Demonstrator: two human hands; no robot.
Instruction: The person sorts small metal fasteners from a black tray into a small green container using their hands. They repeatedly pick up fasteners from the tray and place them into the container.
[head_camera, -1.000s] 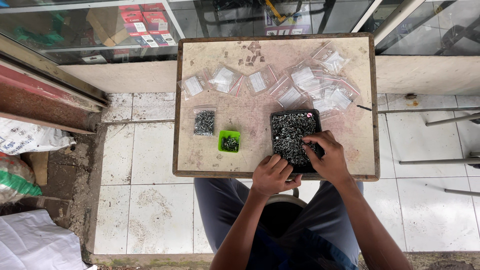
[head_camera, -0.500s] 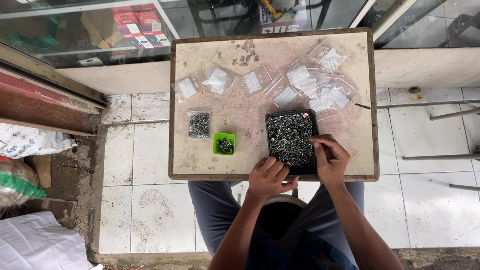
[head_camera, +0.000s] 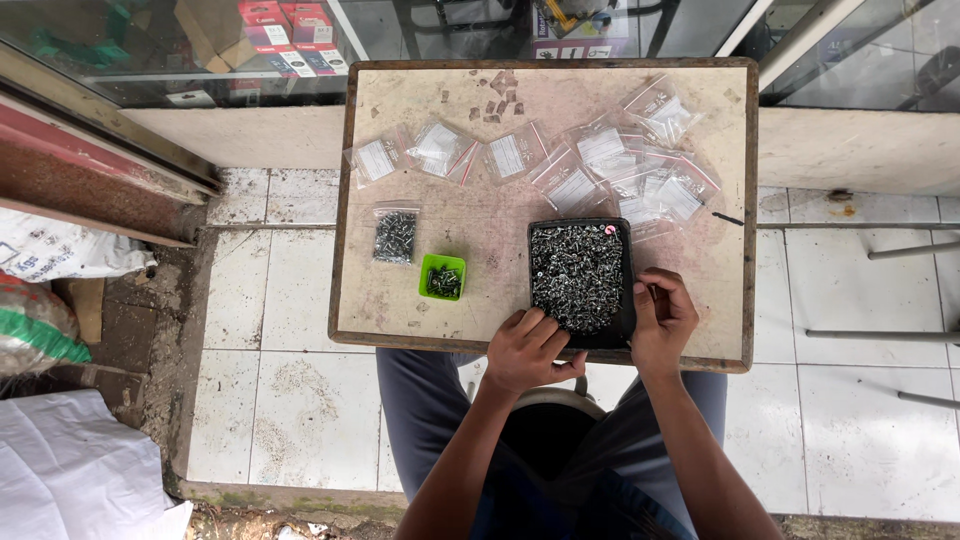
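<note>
Worn table (head_camera: 400, 320): one black tray (head_camera: 580, 277), one green tub (head_camera: 442, 277); both hands' fingers curled, grip unclear.

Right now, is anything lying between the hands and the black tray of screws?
Nothing visible does. The left hand rests at the near edge of the black tray, and the right hand lies on its right edge. The green cup sits apart, off to the left.

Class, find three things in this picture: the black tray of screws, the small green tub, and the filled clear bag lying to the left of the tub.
black tray (head_camera: 622, 300), head view, on its right wall.
small green tub (head_camera: 428, 266), head view, on its left rim.
filled clear bag (head_camera: 395, 236), head view, on its dark middle.
</note>
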